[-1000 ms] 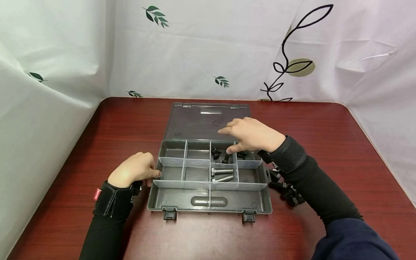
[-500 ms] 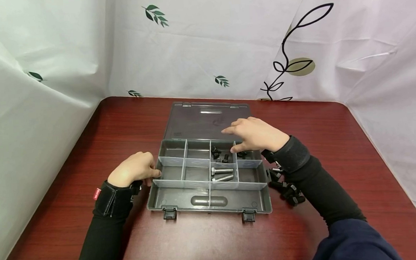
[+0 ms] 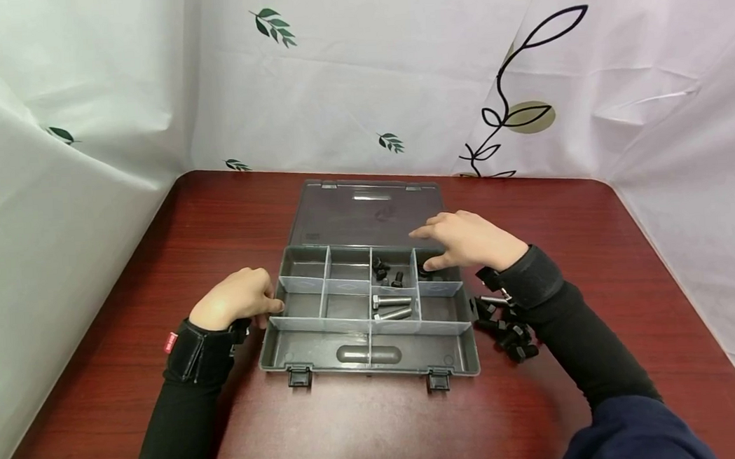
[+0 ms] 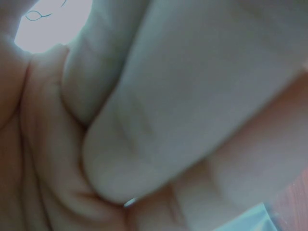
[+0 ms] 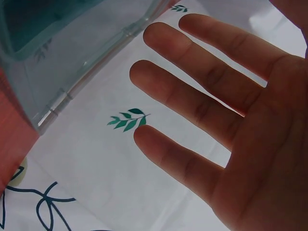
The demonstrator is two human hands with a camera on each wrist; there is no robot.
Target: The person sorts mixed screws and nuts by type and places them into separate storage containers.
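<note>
A grey plastic compartment box point(image 3: 317, 341) lies with its lid folded back on the table. My left hand point(image 3: 236, 301) rests against the box's left wall; in the left wrist view its fingers point(image 4: 159, 110) curl into the palm with nothing visible between them. Over the back right compartment hovers my right hand point(image 3: 472, 240), its fingers point(image 5: 168, 91) straight and spread in the right wrist view. Black bolts point(image 3: 397, 279) lie in the back compartment third from left, and more dark pieces sit partly under the right thumb. Two silver bolts point(image 3: 392, 301) lie in the middle row.
A pile of black bolts point(image 3: 507, 337) and a silver bolt point(image 3: 493, 300) lies on the table right of the box, partly beside the right forearm. The smoky lid point(image 3: 354, 216) lies flat behind the box. White patterned cloth point(image 3: 333, 84) hangs around the table point(image 3: 329, 435).
My right hand has moved right, from above the third back compartment to above the back right one. The left hand and the box have stayed in place.
</note>
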